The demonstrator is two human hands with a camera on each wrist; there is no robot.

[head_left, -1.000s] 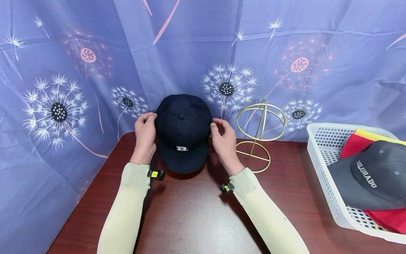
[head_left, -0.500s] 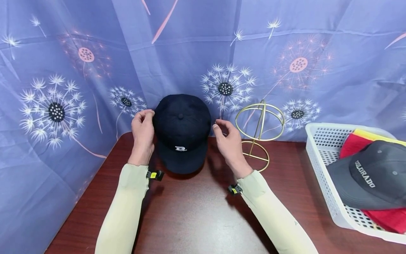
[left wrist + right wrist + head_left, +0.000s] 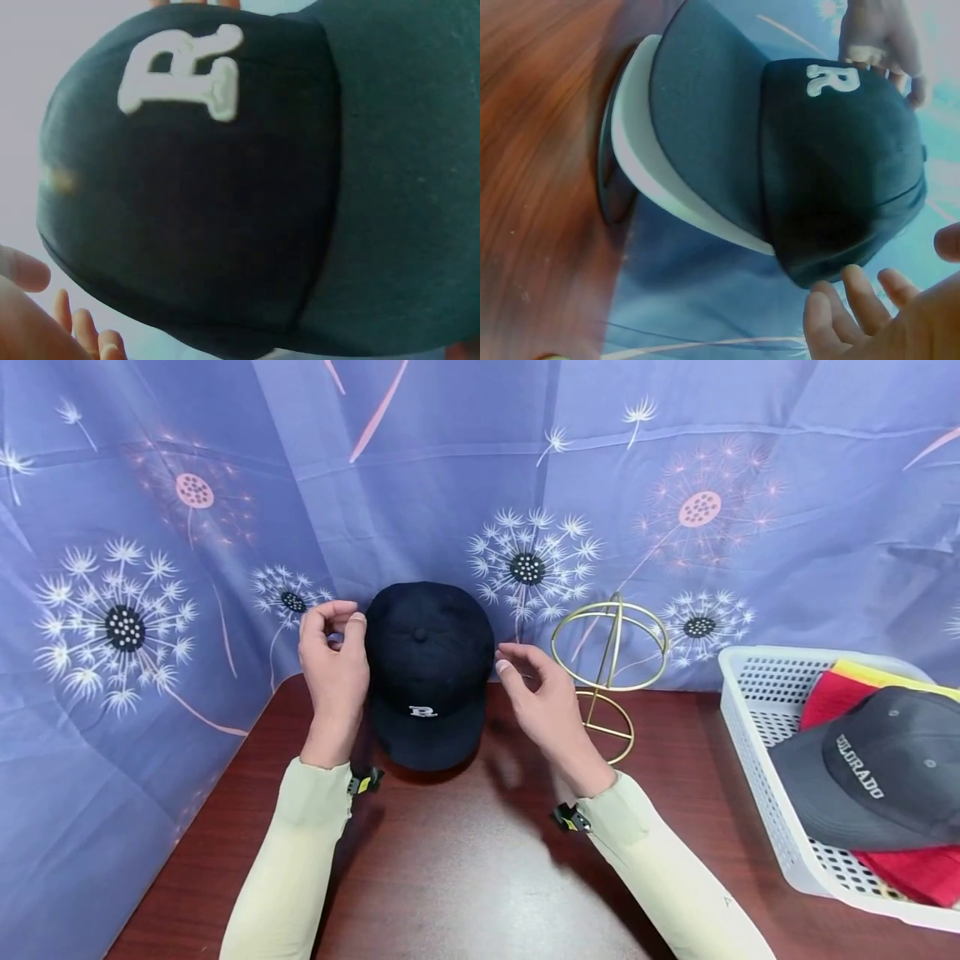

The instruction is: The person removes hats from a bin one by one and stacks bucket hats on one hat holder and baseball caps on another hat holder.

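A navy cap point(image 3: 427, 652) with a white letter R stands at the back of the table, brim toward me. In the right wrist view, a pale brim point(image 3: 660, 169) and a dark curved edge show beneath the cap's own brim. My left hand point(image 3: 333, 681) is at the cap's left side, thumb and forefinger apart, nothing held. On the other side, my right hand point(image 3: 553, 718) has its fingertips right at the cap's lower edge, with the thumb standing away from it. The left wrist view is filled by the cap's front point(image 3: 195, 180).
To the right stands a gold wire stand point(image 3: 591, 710) with nothing on it. Further right is a white perforated basket point(image 3: 765, 785) holding a grey COLORADO cap point(image 3: 885, 777) over red and yellow cloth point(image 3: 823, 697). A blue dandelion-print curtain point(image 3: 442, 518) hangs behind the table.
My left thumb and forefinger have spread from their hold at the cap's side. My right hand has let go of the cap's edge and turned outward slightly. The cap has stayed in place.
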